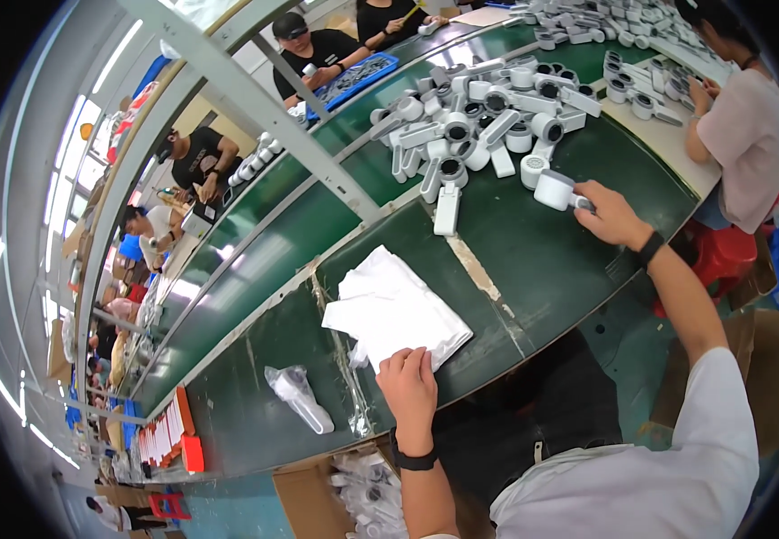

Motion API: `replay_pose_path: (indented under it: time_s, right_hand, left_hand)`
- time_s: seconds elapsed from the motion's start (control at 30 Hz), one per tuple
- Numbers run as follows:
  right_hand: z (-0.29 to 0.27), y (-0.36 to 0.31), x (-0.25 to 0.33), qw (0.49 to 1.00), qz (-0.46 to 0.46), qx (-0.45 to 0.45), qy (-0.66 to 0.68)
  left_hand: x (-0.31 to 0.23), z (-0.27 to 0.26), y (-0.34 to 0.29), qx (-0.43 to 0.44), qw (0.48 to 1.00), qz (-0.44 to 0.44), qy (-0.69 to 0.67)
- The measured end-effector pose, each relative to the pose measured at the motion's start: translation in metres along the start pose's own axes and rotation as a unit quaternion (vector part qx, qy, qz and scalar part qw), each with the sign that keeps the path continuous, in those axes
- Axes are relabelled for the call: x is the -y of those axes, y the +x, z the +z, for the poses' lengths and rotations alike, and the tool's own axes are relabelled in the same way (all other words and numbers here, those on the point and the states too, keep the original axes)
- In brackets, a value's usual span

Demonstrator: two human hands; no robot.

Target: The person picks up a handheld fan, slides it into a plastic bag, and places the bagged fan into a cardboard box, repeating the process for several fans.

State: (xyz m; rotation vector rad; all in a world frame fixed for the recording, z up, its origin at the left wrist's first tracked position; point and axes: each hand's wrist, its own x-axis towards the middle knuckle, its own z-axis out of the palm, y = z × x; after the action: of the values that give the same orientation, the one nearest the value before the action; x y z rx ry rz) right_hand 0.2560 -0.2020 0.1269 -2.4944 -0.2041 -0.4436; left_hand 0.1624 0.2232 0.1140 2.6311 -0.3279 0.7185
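Note:
My right hand (612,214) is closed round the grey end of a white handheld device (554,190), which has a thick rounded head. It is held just above the bench, at the near right edge of a large heap of similar white and grey devices (497,112). My left hand (407,391) is at the near edge of a stack of thin white plastic bags (398,301), its fingers together and bent onto the edge; the thumb is partly hidden. Left of the stack lies a device in a clear bag (298,398).
The green bench (578,278) has worn tape strips across it. An open carton (313,503) of bagged devices stands below its near edge. A metal frame post (273,117) rises beyond the bags. Co-workers sit across and at right, one near a red stool (728,260). Orange-red boxes (183,436) stand far left.

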Motion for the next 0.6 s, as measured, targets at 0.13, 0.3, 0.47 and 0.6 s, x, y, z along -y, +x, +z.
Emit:
replay_pose_path:
  time_s: [0.13, 0.3, 0.47, 0.6]
  right_hand:
    - [0.016, -0.033, 0.062, 0.935, 0.124, 0.037, 0.331]
    - [0.042, -0.071, 0.139, 0.885, 0.114, 0.127, 0.432]
    - [0.08, -0.084, 0.187, 0.818, 0.144, 0.162, 0.533]
    - [0.093, -0.078, 0.214, 0.811, 0.143, 0.143, 0.549]
  left_hand:
    - [-0.002, -0.008, 0.001, -0.023, 0.998, -0.032, -0.056]
    - [-0.011, -0.013, 0.003, -0.045, 0.989, -0.063, -0.123]
    - [-0.022, -0.01, 0.001, -0.022, 0.961, -0.155, -0.227]
    - [-0.03, -0.011, 0.0, -0.027, 0.93, -0.214, -0.297]
